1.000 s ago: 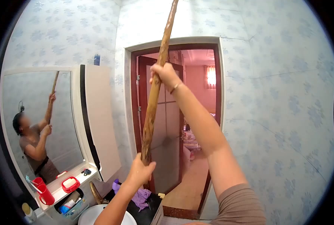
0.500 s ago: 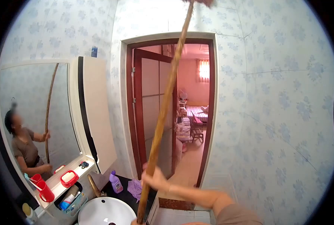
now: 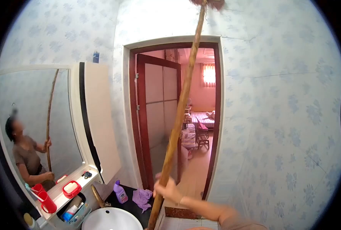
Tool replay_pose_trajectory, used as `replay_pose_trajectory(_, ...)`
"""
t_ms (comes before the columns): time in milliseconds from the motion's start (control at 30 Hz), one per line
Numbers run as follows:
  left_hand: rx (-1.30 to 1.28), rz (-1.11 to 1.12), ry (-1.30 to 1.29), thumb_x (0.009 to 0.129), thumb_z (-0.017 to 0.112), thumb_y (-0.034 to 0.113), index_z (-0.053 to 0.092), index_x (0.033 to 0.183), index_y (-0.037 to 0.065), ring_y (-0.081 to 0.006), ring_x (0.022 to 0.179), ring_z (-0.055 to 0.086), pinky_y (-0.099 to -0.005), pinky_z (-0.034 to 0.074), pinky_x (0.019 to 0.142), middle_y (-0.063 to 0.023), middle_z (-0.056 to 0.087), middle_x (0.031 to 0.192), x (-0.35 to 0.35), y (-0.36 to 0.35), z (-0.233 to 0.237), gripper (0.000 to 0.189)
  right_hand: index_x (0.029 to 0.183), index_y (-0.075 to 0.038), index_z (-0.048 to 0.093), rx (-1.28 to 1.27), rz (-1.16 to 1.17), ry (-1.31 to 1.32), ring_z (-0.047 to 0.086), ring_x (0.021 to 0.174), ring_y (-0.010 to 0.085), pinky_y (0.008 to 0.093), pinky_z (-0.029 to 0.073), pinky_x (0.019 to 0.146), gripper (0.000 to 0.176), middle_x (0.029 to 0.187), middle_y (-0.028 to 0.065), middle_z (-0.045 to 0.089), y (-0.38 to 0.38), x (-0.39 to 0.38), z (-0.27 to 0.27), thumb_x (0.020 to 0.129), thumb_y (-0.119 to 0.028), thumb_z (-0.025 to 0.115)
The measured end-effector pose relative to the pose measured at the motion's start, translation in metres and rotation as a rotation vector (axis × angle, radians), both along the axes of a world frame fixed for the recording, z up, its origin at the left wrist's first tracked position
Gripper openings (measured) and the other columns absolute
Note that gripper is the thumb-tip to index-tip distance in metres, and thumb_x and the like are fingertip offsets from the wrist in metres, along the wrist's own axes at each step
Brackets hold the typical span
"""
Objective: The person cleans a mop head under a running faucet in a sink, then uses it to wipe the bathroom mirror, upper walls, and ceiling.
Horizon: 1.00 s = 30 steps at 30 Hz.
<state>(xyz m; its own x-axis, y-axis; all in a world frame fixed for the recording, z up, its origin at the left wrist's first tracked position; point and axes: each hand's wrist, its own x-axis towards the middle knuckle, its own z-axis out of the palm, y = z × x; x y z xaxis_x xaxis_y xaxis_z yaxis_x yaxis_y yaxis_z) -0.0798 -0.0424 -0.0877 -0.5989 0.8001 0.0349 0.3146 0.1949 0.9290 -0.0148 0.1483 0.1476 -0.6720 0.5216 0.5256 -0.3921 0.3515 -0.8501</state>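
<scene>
My right hand (image 3: pixel 168 190) wraps round the wooden handle (image 3: pixel 182 103) of a long mop, low on the pole. The handle slants up and to the right across the doorway. At the top, its ragged reddish head (image 3: pixel 209 3) overlaps the wall above the door frame and is partly cut off by the picture edge. In the mirror (image 3: pixel 28 88), my left hand (image 3: pixel 48 176) is closed round the handle's lower end, and my right hand grips it higher up. Directly, the left hand is hidden below the picture edge.
Left are a white basin (image 3: pixel 111 220), brass tap (image 3: pixel 97 196), purple bottle (image 3: pixel 120 191) and purple cloth (image 3: pixel 142 199). Red cup (image 3: pixel 48 202) and soap dish (image 3: pixel 71 189) sit on the mirror shelf. A tall cabinet (image 3: pixel 99 119) borders the doorway; the door (image 3: pixel 159 115) stands ajar.
The mop has shifted a little to the right, its head and my right hand moving with it. The view has also moved slightly.
</scene>
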Motion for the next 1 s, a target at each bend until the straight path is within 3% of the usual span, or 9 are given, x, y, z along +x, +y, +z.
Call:
replay_pose_trajectory(167, 0.251, -0.184, 0.187, 0.072, 0.066, 0.019, 0.054, 0.102, -0.004, -0.0385, 0.088, 0.061, -0.0396, 0.048, 0.076, -0.0257, 0.062, 0.091, -0.020, 0.116, 0.136, 0.040, 0.104, 0.003, 0.040, 0.133, -0.018, 0.186, 0.059, 0.050, 0.0194, 0.0323, 0.049, 0.048, 0.030, 0.064, 0.0079, 0.054, 0.089, 0.008, 0.165, 0.078, -0.007, 0.052)
replay_pose_trajectory(233, 0.328, -0.191, 0.284, 0.077, 0.067, 0.022, 0.046, 0.113, -0.002, -0.0221, 0.070, 0.058, -0.0321, 0.048, 0.067, -0.0085, 0.057, 0.077, -0.019, 0.151, 0.187, 0.048, 0.077, 0.001, 0.048, 0.200, -0.086, 0.265, 0.058, 0.046, 0.0194, 0.0328, 0.048, 0.045, 0.008, 0.058, 0.0081, 0.053, 0.103, 0.018, 0.235, 0.076, -0.006, 0.050)
replay_pose_trajectory(300, 0.365, -0.226, 0.297, 0.076, 0.065, 0.023, 0.044, 0.110, -0.005, -0.0399, 0.095, 0.060, -0.0403, 0.047, 0.080, -0.0283, 0.060, 0.096, 0.001, 0.158, 0.265, 0.049, 0.073, 0.002, 0.049, 0.280, -0.099, 0.306, 0.057, 0.046, 0.0198, 0.0327, 0.048, 0.045, 0.009, 0.058, 0.0088, 0.053, 0.122, 0.027, 0.293, 0.075, -0.007, 0.051)
replay_pose_trajectory(367, 0.501, -0.261, 0.428, 0.081, 0.064, 0.017, 0.042, 0.107, -0.003, -0.0177, 0.058, 0.056, -0.0311, 0.046, 0.052, -0.0096, 0.056, 0.069, -0.002, 0.191, 0.291, 0.040, 0.073, 0.002, 0.050, 0.252, -0.168, 0.304, 0.056, 0.045, 0.0200, 0.0319, 0.047, 0.045, 0.009, 0.059, 0.0092, 0.052, 0.144, 0.033, 0.341, 0.075, -0.007, 0.052)
replay_pose_trajectory(467, 0.524, -0.328, 0.384, 0.083, 0.061, 0.015, 0.040, 0.106, -0.003, -0.0162, 0.056, 0.055, -0.0308, 0.045, 0.050, -0.0101, 0.056, 0.070, 0.024, 0.191, 0.346, 0.036, 0.074, 0.002, 0.050, 0.216, -0.142, 0.338, 0.055, 0.045, 0.0200, 0.0315, 0.047, 0.045, 0.010, 0.059, 0.0095, 0.052, 0.159, 0.049, 0.386, 0.075, -0.007, 0.053)
replay_pose_trajectory(567, 0.557, -0.274, 0.413, 0.084, 0.060, 0.015, 0.039, 0.106, -0.004, -0.0208, 0.058, 0.059, -0.0337, 0.047, 0.052, -0.0152, 0.058, 0.073, 0.036, 0.209, 0.327, 0.036, 0.076, 0.002, 0.051, 0.185, -0.143, 0.315, 0.055, 0.046, 0.0197, 0.0312, 0.048, 0.047, 0.011, 0.060, 0.0094, 0.053, 0.165, 0.064, 0.380, 0.077, -0.008, 0.054)
replay_pose_trajectory(700, 0.364, -0.316, 0.305, 0.082, 0.062, 0.021, 0.038, 0.115, -0.003, -0.0478, 0.089, 0.056, -0.0477, 0.045, 0.078, -0.0312, 0.059, 0.093, 0.047, 0.184, 0.272, 0.048, 0.078, 0.001, 0.053, 0.237, -0.210, 0.252, 0.058, 0.048, 0.0179, 0.0301, 0.049, 0.049, 0.012, 0.061, 0.0084, 0.056, 0.142, 0.077, 0.308, 0.078, -0.011, 0.054)
replay_pose_trajectory(867, 0.284, -0.298, 0.229, 0.082, 0.060, 0.023, 0.039, 0.121, -0.002, -0.0417, 0.103, 0.054, -0.0423, 0.044, 0.085, -0.0297, 0.056, 0.107, 0.030, 0.122, 0.113, 0.050, 0.104, 0.002, 0.038, 0.052, -0.145, 0.129, 0.059, 0.048, 0.0211, 0.0333, 0.049, 0.045, 0.031, 0.065, 0.0098, 0.054, 0.101, 0.070, 0.136, 0.078, -0.002, 0.053)
replay_pose_trajectory(1000, 0.051, -0.221, 0.045, 0.081, 0.059, 0.022, 0.057, 0.107, -0.003, -0.0316, 0.085, 0.062, -0.0383, 0.046, 0.075, -0.0224, 0.064, 0.088, -0.010, 0.026, -0.064, 0.036, 0.116, 0.002, 0.032, -0.056, -0.065, -0.035, 0.061, 0.060, 0.0170, 0.0296, 0.049, 0.059, 0.039, 0.069, 0.0059, 0.055, 0.007, 0.052, -0.003, 0.084, -0.008, 0.053)
